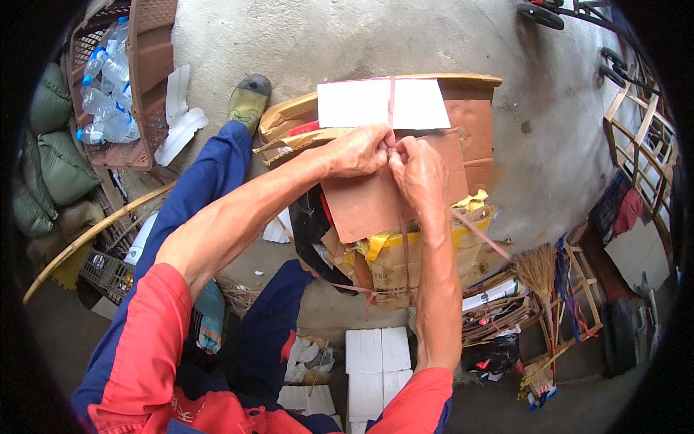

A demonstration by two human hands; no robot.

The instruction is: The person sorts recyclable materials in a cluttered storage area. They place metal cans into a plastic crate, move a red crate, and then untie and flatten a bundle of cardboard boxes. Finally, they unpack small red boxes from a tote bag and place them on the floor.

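Observation:
A bundle of flattened cardboard (396, 190) stands on the concrete floor before me, with a white sheet (352, 104) at its upper side. Pink plastic strapping (391, 97) runs over the sheet and down the front of the bundle. My left hand (364, 149) pinches the strapping near the middle of the bundle. Close against it, my right hand (417, 168) pinches the strapping at the same spot. The fingertips of both hands meet there and partly hide the strapping. Another length of strapping (480, 234) stretches from the bundle's right side towards a straw broom.
A brown plastic crate (150, 70) of empty bottles (111, 103) is at the upper left, beside green sacks (65, 163). The straw broom (537, 271) and stacked cardboard (496, 320) lie at the lower right. White boxes (374, 369) stand near my legs. Wheels (542, 16) show at the upper right.

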